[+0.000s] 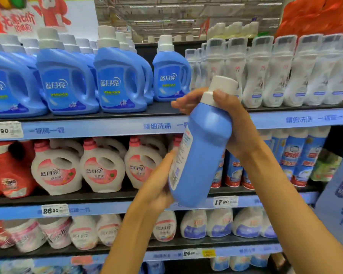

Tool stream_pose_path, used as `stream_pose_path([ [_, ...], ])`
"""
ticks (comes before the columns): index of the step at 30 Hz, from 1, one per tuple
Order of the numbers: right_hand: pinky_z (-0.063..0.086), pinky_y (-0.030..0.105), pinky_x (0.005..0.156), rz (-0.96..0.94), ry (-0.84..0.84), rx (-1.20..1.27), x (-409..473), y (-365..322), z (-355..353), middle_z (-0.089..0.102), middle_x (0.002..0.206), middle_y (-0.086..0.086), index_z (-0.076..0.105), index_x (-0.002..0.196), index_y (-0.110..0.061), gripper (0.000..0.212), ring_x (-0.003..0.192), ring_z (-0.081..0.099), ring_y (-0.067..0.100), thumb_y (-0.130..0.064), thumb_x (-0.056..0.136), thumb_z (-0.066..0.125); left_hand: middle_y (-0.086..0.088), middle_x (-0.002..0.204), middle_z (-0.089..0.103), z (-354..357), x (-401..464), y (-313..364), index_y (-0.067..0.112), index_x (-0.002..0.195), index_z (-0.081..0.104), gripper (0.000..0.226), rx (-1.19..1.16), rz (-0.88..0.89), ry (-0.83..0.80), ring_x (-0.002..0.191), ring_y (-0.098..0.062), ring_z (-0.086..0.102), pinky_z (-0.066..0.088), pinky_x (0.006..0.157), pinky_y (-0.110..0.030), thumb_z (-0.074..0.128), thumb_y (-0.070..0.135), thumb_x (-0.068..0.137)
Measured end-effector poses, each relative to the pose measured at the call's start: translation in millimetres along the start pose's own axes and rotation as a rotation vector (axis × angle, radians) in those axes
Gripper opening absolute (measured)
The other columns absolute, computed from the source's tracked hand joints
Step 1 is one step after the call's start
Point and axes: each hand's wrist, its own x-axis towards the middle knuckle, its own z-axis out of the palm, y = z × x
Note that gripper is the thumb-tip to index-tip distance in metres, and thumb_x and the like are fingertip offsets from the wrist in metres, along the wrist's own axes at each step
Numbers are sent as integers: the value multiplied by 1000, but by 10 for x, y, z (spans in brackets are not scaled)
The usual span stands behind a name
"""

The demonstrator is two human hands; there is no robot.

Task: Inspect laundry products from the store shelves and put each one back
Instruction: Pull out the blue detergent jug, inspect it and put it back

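Observation:
A blue detergent bottle with a white cap is held up in front of the shelves, tilted with its cap up and to the right. Its back label and barcode face left. My right hand grips the bottle's neck and shoulder just below the cap. My left hand supports the lower part from the left, palm against the label side, fingers hidden behind the bottle.
The top shelf carries large blue jugs at left and white bottles at right. The middle shelf holds white-and-pink jugs and blue spray cans. Lower shelves hold white pouches. A blue sign stands at far right.

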Motion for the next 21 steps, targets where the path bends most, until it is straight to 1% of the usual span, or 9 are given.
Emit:
stream_pose_path([
  [2, 54, 26, 73, -15, 65, 55, -34, 36, 10, 66, 77, 8, 60, 79, -4, 34, 80, 67, 22, -36, 66, 62, -1, 72, 72, 51, -27, -85, 16, 91, 66, 30, 70, -43, 6, 61, -14, 67, 52, 62, -29, 42, 33, 97],
  [4, 52, 27, 66, -33, 118, 2, -62, 54, 42, 62, 69, 6, 59, 73, -6, 31, 69, 63, 19, -35, 66, 66, 3, 69, 73, 90, -79, -99, 19, 89, 65, 31, 193, 26, 38, 59, -9, 68, 53, 57, -23, 41, 34, 99],
  [5, 51, 29, 67, -40, 152, -57, -77, 57, 55, 63, 68, 5, 59, 71, -7, 29, 68, 61, 18, -34, 67, 68, 6, 77, 75, 113, -98, -79, 23, 92, 65, 31, 241, 80, 40, 67, -6, 70, 54, 60, -21, 41, 40, 97],
  [8, 50, 34, 70, -32, 303, -133, -114, 1, 103, 65, 68, 3, 61, 71, -10, 23, 66, 61, 17, -31, 73, 69, 5, 112, 72, 167, -219, 14, 32, 110, 66, 46, 312, 206, 3, 104, -10, 67, 52, 90, -30, 53, 65, 80],
  [12, 44, 33, 68, -23, 470, -161, -141, -125, 129, 57, 75, 8, 56, 77, -12, 34, 70, 55, 17, -43, 72, 68, 1, 112, 71, 201, -340, 34, 28, 115, 65, 52, 527, 403, -48, 105, -18, 67, 54, 89, -33, 61, 56, 73],
  [14, 43, 28, 64, -24, 477, -212, -122, -186, 128, 55, 75, 5, 56, 78, -13, 37, 69, 54, 14, -47, 75, 70, 3, 108, 72, 237, -360, 47, 29, 112, 64, 47, 600, 481, -57, 102, -16, 68, 55, 85, -31, 63, 52, 71],
  [16, 40, 26, 63, 16, 436, -301, -78, -245, 106, 54, 75, 7, 58, 81, -3, 51, 69, 53, 13, -53, 80, 66, 0, 105, 73, 246, -367, 51, 29, 106, 68, 39, 559, 494, -65, 99, -19, 69, 56, 82, -31, 64, 49, 73],
  [19, 37, 32, 72, 72, 301, -346, -32, -258, 52, 63, 96, 31, 56, 94, 14, 77, 88, 64, 40, -60, 75, 57, -6, 108, 73, 220, -379, 79, 23, 105, 72, 44, 319, 414, -131, 100, -21, 69, 56, 82, -31, 70, 52, 73],
  [21, 48, 27, 71, 95, 203, -298, -28, -215, -9, 72, 93, 17, 64, 89, 3, 56, 88, 70, 28, -52, 81, 57, -2, 107, 73, 209, -394, 111, 25, 104, 74, 38, 210, 354, -169, 99, -16, 70, 56, 80, -27, 64, 51, 77],
])
